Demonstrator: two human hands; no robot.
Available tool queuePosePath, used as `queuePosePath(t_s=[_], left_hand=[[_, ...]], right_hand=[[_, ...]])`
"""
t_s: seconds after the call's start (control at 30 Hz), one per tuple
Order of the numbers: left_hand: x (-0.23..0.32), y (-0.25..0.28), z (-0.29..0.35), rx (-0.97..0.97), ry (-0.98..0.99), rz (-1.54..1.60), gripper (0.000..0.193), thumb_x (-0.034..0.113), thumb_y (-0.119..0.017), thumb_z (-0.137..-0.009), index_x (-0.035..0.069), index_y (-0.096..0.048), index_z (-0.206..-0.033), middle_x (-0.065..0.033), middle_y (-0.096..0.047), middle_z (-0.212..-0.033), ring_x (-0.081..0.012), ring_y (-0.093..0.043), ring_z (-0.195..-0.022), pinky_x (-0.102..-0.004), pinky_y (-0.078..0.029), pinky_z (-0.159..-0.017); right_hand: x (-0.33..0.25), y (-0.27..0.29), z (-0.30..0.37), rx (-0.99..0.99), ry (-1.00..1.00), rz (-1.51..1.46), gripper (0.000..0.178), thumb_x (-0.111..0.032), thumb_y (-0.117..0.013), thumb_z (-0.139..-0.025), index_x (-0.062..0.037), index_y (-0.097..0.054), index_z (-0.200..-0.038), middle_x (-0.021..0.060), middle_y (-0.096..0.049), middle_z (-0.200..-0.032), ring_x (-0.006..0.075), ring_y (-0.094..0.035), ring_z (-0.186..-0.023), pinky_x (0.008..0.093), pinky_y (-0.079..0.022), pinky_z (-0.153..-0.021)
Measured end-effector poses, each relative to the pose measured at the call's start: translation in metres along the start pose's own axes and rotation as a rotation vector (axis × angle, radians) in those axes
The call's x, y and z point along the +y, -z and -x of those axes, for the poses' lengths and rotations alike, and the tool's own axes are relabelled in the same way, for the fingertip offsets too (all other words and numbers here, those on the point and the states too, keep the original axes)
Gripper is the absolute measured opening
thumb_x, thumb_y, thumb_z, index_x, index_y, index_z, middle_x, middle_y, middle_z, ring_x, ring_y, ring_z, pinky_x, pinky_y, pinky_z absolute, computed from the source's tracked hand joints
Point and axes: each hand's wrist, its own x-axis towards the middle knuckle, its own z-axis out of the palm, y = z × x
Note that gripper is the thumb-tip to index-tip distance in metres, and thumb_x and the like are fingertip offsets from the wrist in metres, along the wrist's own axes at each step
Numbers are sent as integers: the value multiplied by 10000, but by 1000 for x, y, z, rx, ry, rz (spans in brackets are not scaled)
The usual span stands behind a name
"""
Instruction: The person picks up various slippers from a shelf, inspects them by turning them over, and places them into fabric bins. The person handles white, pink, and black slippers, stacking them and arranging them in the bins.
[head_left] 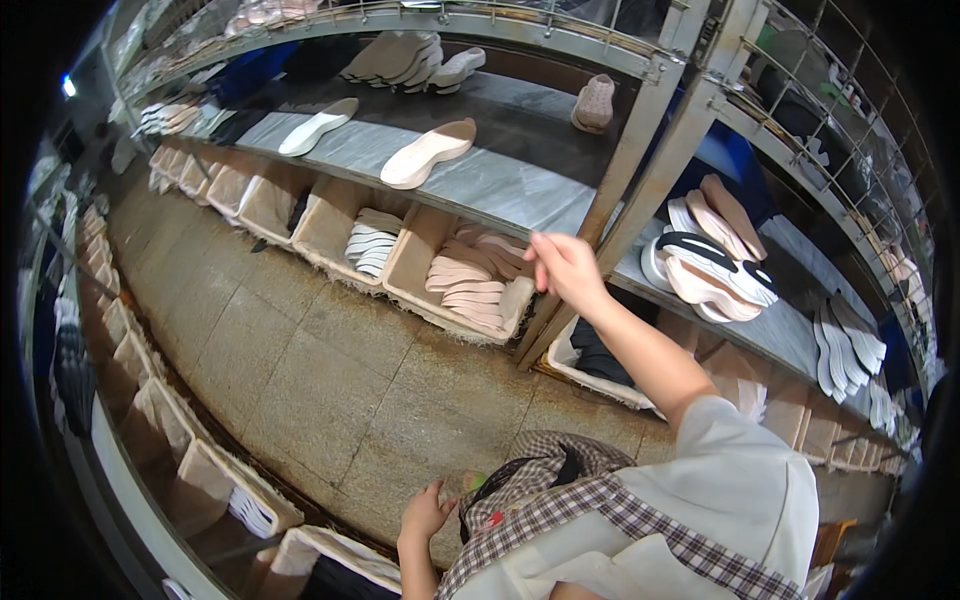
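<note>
My right hand [563, 268] reaches out beside the shelf post, its fingers curled in with nothing visible in them. It is in front of the shelf edge, next to a bin [408, 262] of pale pink shoe soles [470, 285]. Low by my checked apron [540, 490], my left hand [427, 515] hangs with its fingers loosely apart and holds nothing. On the grey shelf board [530, 185] lie a white sole with a tan inside [430, 153] and a white sole [318, 127]. Right of the post, several soles [710, 250] sit in a pile.
A neighbouring bin [325, 215] holds white soles [372, 243]. Metal shelf posts [640, 150] stand between the two racks. More white soles [848, 345] lean at the far right. Another row of cloth-lined bins [200, 470] lines the left of the tiled floor [290, 350].
</note>
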Motion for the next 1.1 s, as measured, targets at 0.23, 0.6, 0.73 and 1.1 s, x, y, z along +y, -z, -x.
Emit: queuePosePath(t_s=[0.23,0.6,0.73,1.1], left_hand=[[-48,55,-67,16,20,53,540,365,-626,-826,79,-500,-1266,-231,-584,-1122,-387,-556,-1037,-448,-470,-838],[-53,194,-203,10,218,212,482,361,-584,-853,91,-511,-1246,-230,-600,-1076,-389,-579,-993,-459,-478,-817],[-44,259,-258,101,157,146,508,395,-583,-855,81,-502,-1246,-225,-605,-1063,-389,-582,-982,-456,-478,-813],[-38,372,-348,-56,-161,-92,536,369,-601,-845,110,-453,-1290,-197,-549,-1161,-385,-562,-1018,-433,-481,-824]], right_hand=[[100,-24,-247,937,295,14,325,-182,-609,-839,25,-521,-1074,179,-578,-1007,202,-571,-858,311,-478,-747],[221,232,-425,1164,114,1063,439,-256,-601,-838,5,-535,-1185,180,-580,-1162,328,-561,-1050,419,-441,-906],[246,289,-435,1033,-213,1072,395,-236,-598,-847,-3,-540,-1161,161,-589,-1116,301,-571,-999,412,-462,-864],[215,255,-419,631,39,-870,262,-161,-584,-869,-19,-550,-1086,117,-609,-983,229,-593,-856,383,-516,-754]])
